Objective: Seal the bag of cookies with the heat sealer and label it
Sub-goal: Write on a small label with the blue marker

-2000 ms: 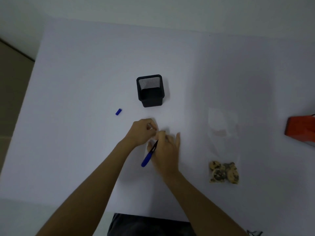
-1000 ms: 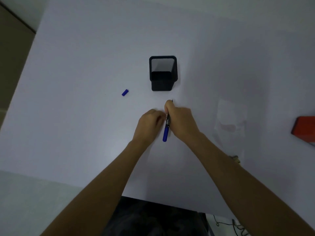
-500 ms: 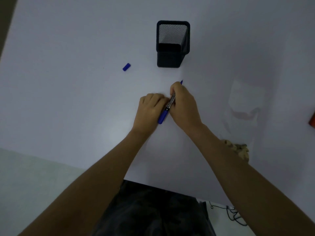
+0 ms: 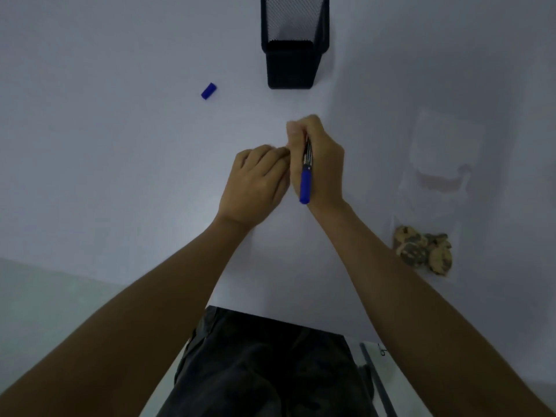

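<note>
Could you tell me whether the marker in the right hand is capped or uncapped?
Probably uncapped: a loose blue cap lies apart on the table; the right hand hides the marker tip.

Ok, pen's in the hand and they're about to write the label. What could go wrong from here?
1. The label is hidden under both hands, so I cannot tell it is held flat; the left hand may let it slip while the right hand works the pen.
2. The loose pen cap lies off to the left and could roll or get forgotten, letting the pen dry.
3. The right forearm passes close to the cookie bag and might nudge it.
</note>
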